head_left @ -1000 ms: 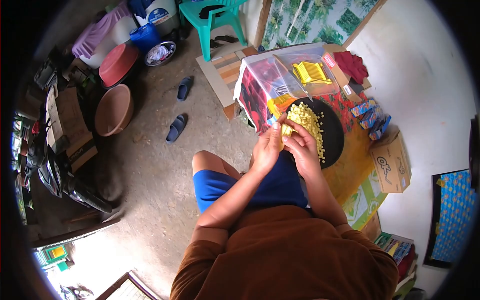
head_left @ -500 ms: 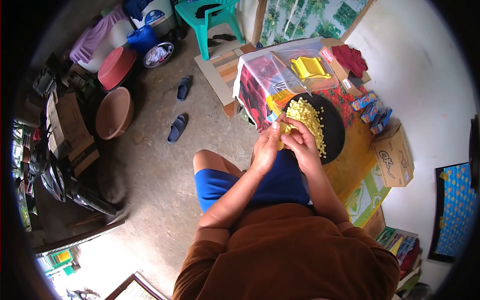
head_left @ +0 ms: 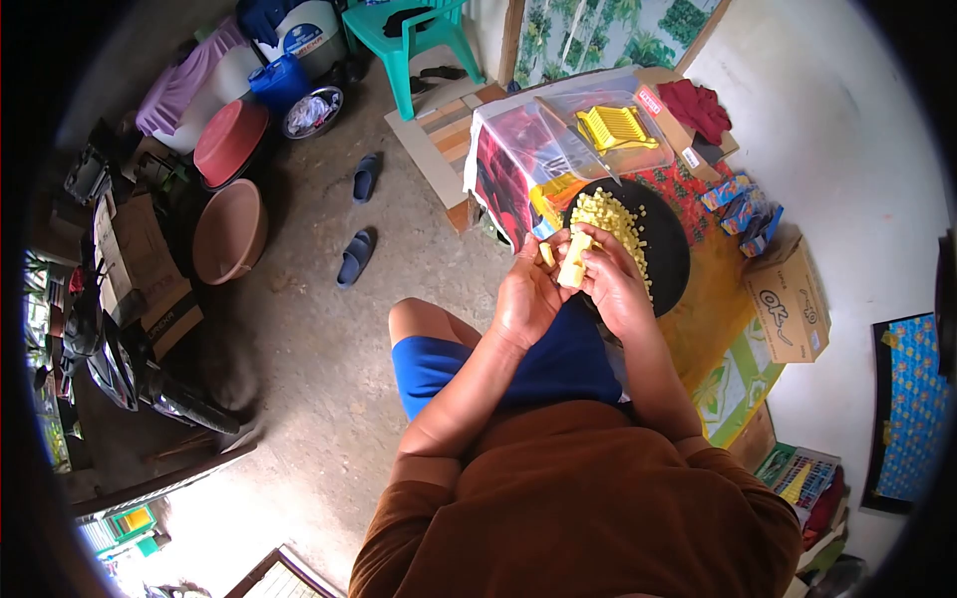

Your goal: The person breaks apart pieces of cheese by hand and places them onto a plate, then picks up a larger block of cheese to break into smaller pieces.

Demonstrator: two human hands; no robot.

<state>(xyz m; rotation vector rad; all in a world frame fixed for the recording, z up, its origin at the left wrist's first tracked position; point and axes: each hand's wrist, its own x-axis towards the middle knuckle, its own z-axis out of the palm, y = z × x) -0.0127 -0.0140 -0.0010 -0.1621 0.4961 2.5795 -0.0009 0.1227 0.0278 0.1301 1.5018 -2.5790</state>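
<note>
Both hands meet over my lap, at the near left edge of a round black tray (head_left: 673,269). Between the thumb and fingers of my right hand (head_left: 616,284) is a thick, pale yellow block (head_left: 573,261) with flat cut sides. My left hand (head_left: 528,297), palm turned up, pinches a small yellow piece (head_left: 546,254) just left of that block. Many small yellow cubes (head_left: 610,214) are heaped on the tray's left part, and a few lie loose around the heap. My right fingers cover some of the cubes.
Beyond the tray stands a clear plastic box (head_left: 553,125) with a yellow slotted rack (head_left: 616,130). Blue packets (head_left: 743,214) and a cardboard box (head_left: 788,304) are at the right by the wall. Slippers (head_left: 356,257), basins (head_left: 229,229) and a green chair (head_left: 414,40) stand left.
My hands have drawn slightly apart and turned. The yellow block, mostly covered by fingers before, now shows in my right hand, with a separate small piece in my left.
</note>
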